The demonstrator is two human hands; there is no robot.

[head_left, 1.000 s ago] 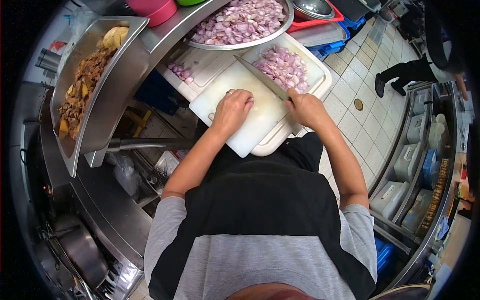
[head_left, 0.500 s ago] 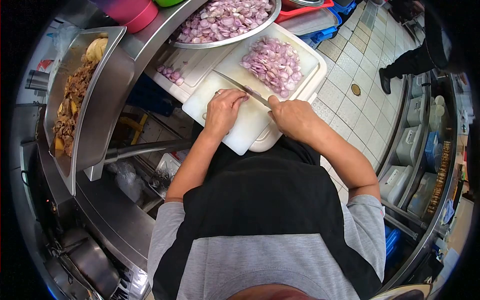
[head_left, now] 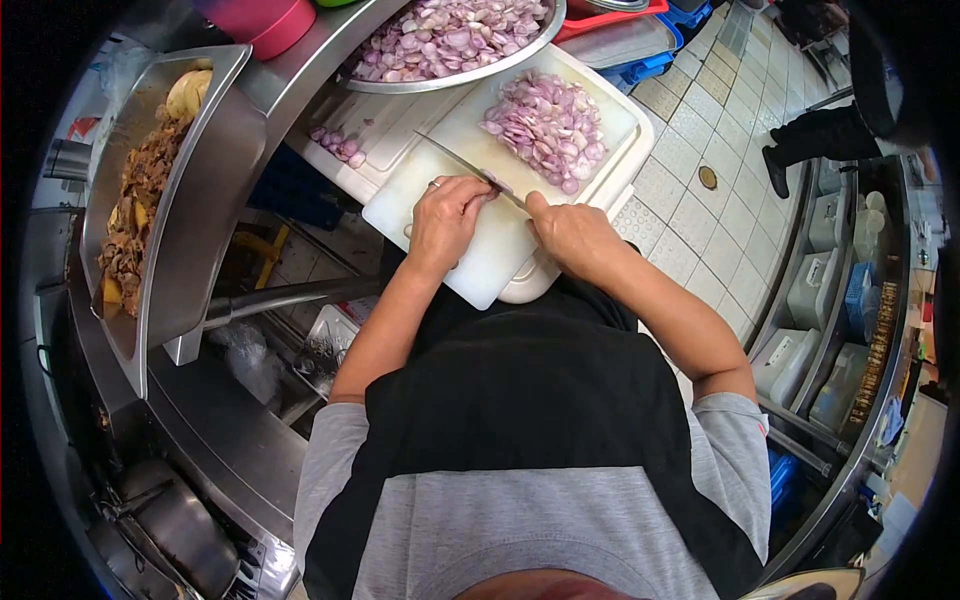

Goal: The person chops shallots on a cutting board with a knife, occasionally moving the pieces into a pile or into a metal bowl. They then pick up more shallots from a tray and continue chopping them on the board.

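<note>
My right hand is wrapped round the handle of a kitchen knife, whose long blade points up and left across a white cutting board. With curled fingers, my left hand pins a shallot against the board, right beside the blade; most of the shallot is hidden by the fingers and knife. Beyond the knife lies a heap of sliced shallots on the board. A few whole peeled shallots rest on the white lid or tray to the left.
A large metal bowl of sliced shallots stands behind the board. At left, a deep steel pan holds cooked brown food. A pink container sits on the steel counter. Another person's dark-clothed leg is at the far right on the tiled floor.
The knife and my right hand have shifted slightly left, the blade now closer against my left fingers. My left hand stays nearly in place. The other person's leg has moved a little.
</note>
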